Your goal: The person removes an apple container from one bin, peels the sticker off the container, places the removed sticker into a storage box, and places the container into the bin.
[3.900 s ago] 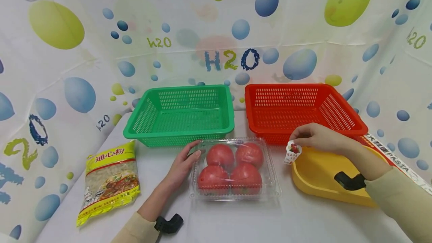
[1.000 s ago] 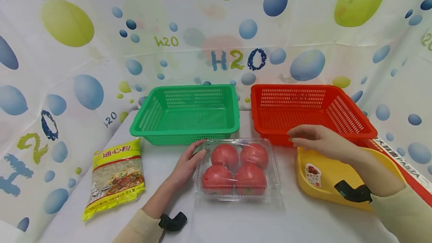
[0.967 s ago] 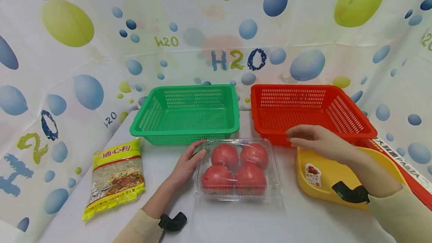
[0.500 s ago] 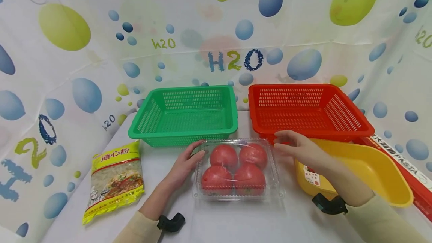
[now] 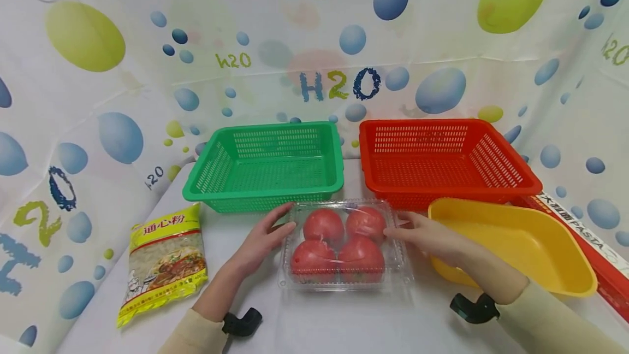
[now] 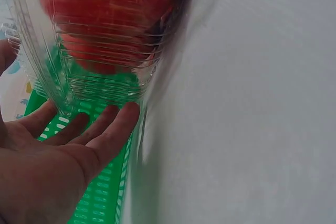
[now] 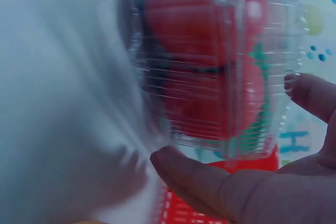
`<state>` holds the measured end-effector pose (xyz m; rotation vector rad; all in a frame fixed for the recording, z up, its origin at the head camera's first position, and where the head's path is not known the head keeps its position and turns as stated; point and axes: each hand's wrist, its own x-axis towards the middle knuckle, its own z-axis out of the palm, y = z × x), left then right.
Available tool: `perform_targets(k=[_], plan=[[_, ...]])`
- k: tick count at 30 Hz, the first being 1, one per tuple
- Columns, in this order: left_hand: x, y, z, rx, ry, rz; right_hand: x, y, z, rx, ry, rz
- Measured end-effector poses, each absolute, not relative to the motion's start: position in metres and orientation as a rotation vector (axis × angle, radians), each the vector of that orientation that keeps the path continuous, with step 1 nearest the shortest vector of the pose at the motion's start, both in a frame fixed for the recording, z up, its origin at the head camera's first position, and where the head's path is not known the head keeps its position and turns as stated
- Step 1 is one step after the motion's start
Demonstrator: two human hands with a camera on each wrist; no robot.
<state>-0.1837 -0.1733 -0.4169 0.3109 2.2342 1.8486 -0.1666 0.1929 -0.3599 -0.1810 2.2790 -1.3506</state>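
A clear plastic clamshell box [image 5: 344, 287] of red tomatoes [image 5: 314, 258] sits lid-down on the table in front of me, its lid in place. My left hand [image 5: 260, 242] is at the box's left side, fingers spread. In the left wrist view its straight fingertips [image 6: 126, 115] are right at the ribbed plastic wall [image 6: 102, 88]. My right hand [image 5: 432, 236] reaches the box's right side. In the right wrist view the right thumb [image 7: 310, 93] is by the lid edge and the forefinger low beside the wall, neither curled round the box.
Behind the box stand a green basket [image 5: 265, 201] and a red basket [image 5: 442, 193]. A yellow tray [image 5: 521, 239] lies to the right, partly under my right forearm, beside a red pasta pack [image 5: 585, 239]. A yellow bag of macaroni [image 5: 164, 264] lies on the left.
My right hand earlier held a small white label and left it on the yellow tray's inner side. It has since moved left to the box; the label is now hidden. My left hand has stayed.
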Motion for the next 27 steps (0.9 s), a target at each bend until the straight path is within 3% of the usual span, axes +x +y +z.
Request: perform_targets(k=[14,27], plan=[[-0.165,-0.179,-0.411,0.182,1.955,1.941,-0.16,0.181,-0.371,0.035,2.035,-1.585],[-0.159,-0.182,-0.412,0.214,1.831,2.009,-0.155,0.177,-0.378,0.192,1.706,-1.896]])
